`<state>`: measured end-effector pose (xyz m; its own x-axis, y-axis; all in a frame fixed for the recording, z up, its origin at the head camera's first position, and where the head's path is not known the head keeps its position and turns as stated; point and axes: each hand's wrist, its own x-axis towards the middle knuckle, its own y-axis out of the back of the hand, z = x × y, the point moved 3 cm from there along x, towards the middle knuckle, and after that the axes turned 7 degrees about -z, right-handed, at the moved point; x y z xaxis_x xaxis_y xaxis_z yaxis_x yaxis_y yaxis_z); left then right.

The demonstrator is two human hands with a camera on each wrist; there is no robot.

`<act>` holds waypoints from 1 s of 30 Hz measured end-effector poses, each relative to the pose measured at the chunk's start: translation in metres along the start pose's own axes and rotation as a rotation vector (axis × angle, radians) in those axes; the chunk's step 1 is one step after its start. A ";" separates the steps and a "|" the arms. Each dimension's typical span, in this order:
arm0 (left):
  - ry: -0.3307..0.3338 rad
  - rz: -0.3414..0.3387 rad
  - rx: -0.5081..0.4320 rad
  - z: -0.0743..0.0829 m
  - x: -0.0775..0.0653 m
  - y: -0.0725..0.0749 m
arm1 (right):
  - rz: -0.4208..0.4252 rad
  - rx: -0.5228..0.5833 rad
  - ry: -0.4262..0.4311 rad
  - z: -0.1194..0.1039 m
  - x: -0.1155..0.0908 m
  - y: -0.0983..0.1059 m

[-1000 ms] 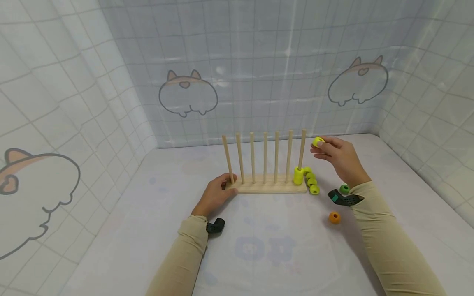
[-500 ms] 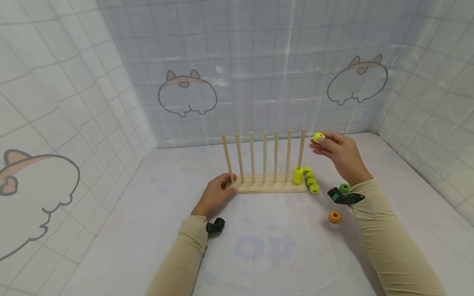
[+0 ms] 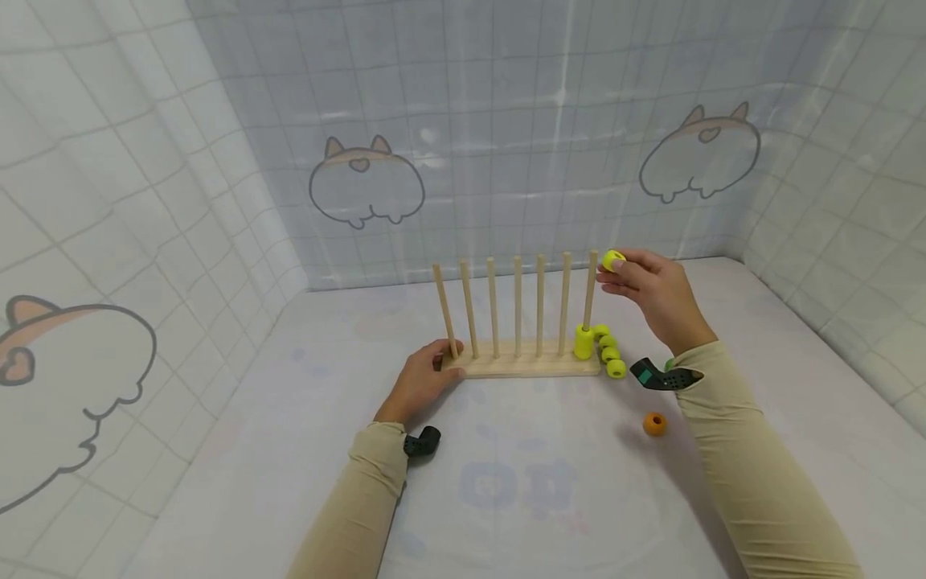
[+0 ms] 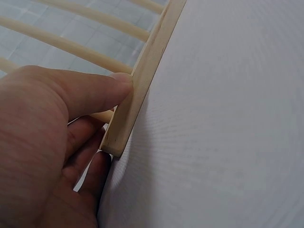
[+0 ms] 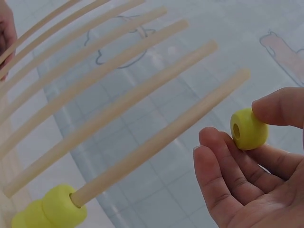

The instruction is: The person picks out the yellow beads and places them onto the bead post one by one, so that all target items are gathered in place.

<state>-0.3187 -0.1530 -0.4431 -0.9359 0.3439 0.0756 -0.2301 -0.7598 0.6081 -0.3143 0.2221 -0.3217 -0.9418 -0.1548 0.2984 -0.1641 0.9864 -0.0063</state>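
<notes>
A wooden peg rack (image 3: pixel 521 367) with a row of upright pegs stands on the table. My left hand (image 3: pixel 419 381) grips its left end; in the left wrist view the thumb (image 4: pixel 102 92) presses the edge of the base. Between thumb and fingers my right hand (image 3: pixel 657 293) pinches a yellow bead (image 3: pixel 613 260), beside the top of the rightmost peg (image 3: pixel 590 291). The bead's hole shows in the right wrist view, and the bead (image 5: pixel 249 129) is apart from the peg tip. Yellow beads (image 3: pixel 583 342) are stacked low on that same peg.
Several loose yellow beads (image 3: pixel 610 354) lie in a line just right of the rack. An orange bead (image 3: pixel 655 424) sits nearer the front. A green bead (image 3: pixel 669 364) is mostly hidden behind the right wrist's black camera (image 3: pixel 661 375). Tile-patterned sheets surround the table.
My right hand has risen slightly and moved left with the yellow bead, closer to the rightmost peg's top. The left hand and the rack have stayed in place.
</notes>
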 end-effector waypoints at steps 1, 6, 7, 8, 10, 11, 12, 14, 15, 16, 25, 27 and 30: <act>-0.001 0.000 0.000 0.000 0.000 0.000 | 0.000 0.001 0.003 -0.001 0.001 -0.001; -0.014 0.004 -0.004 0.002 0.001 0.002 | -0.002 -0.014 0.008 -0.007 0.004 -0.003; -0.015 0.004 -0.001 0.001 0.001 0.002 | -0.003 -0.017 0.009 -0.008 0.005 -0.003; -0.015 0.004 0.001 0.001 0.001 0.002 | -0.005 -0.019 0.010 -0.009 0.005 -0.004; -0.013 0.003 0.003 0.000 0.001 0.002 | -0.012 -0.024 0.015 -0.012 0.006 -0.005; -0.014 0.003 0.004 -0.001 0.001 0.001 | -0.015 -0.025 0.018 -0.014 0.007 -0.006; -0.017 0.002 0.004 -0.001 0.001 0.001 | -0.019 -0.024 0.022 -0.015 0.007 -0.006; -0.021 0.003 0.001 -0.002 0.000 0.001 | -0.023 -0.027 0.027 -0.018 0.008 -0.008; -0.023 0.003 0.000 -0.002 0.000 0.001 | -0.024 -0.030 0.029 -0.019 0.008 -0.009; -0.024 0.003 -0.001 -0.002 0.000 0.001 | -0.025 -0.030 0.030 -0.020 0.009 -0.009; -0.025 0.006 -0.002 -0.001 -0.001 0.000 | -0.026 -0.049 0.063 -0.028 0.010 -0.013; -0.024 0.003 -0.005 -0.001 -0.001 0.001 | -0.032 -0.047 0.070 -0.031 0.011 -0.014; -0.019 0.000 -0.010 -0.001 -0.001 0.001 | -0.043 -0.046 0.085 -0.034 0.012 -0.016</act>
<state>-0.3186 -0.1548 -0.4437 -0.9307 0.3542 0.0909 -0.2326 -0.7652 0.6003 -0.3128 0.2066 -0.2852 -0.9055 -0.1937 0.3775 -0.1885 0.9807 0.0511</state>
